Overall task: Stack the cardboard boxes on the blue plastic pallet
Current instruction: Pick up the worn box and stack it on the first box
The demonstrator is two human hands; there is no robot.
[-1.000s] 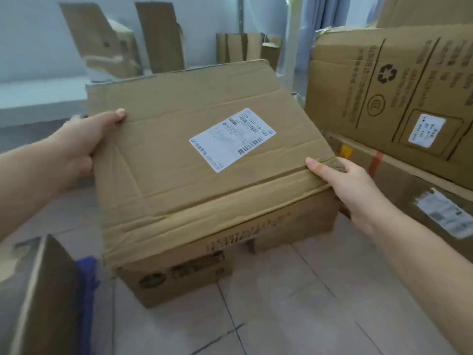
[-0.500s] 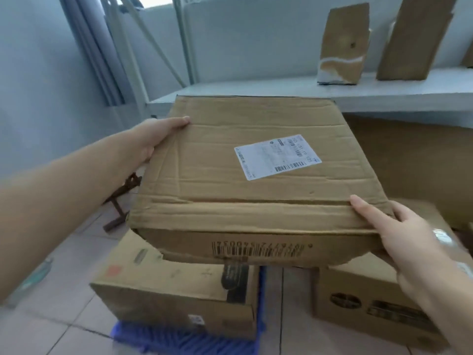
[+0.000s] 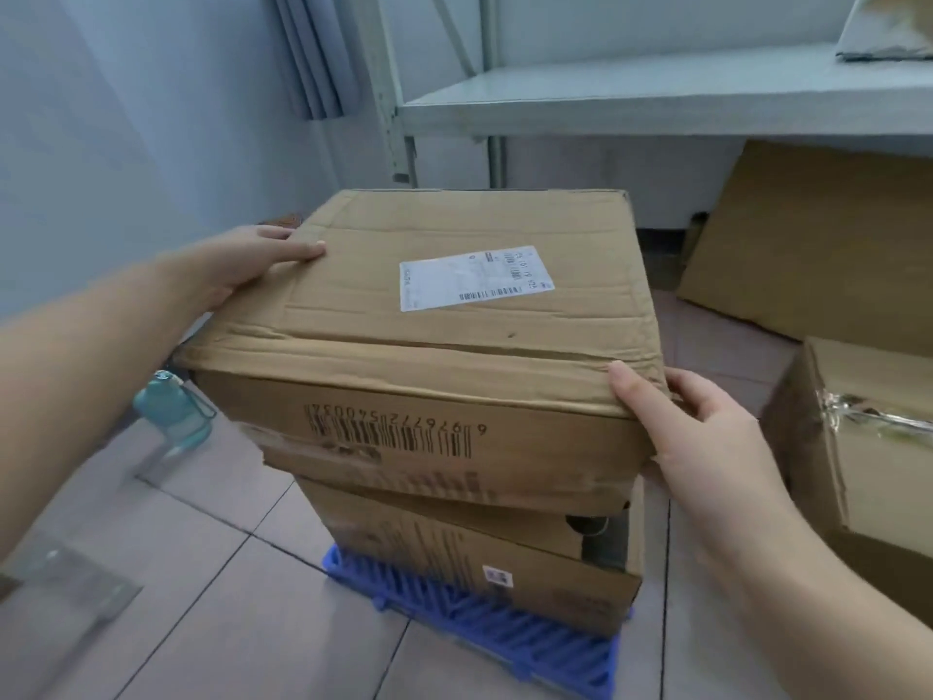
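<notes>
Lowest in the frame, the blue ribbed plastic pallet (image 3: 484,618) lies on the tiled floor, already carrying a brown printed cardboard box (image 3: 479,553). Above that, the creased brown cardboard box with a white shipping label (image 3: 454,346) is gripped at both sides: the right hand (image 3: 707,437) clamps its near right corner, thumb on top, and the left hand (image 3: 252,265) presses its left edge with fingers (image 3: 303,251) flat. It sits on or just over the lower box (contact I cannot tell). At right, another brown cardboard box with torn tape (image 3: 858,437) waits on the floor. So one box is placed, the second nearly set, more left.
</notes>
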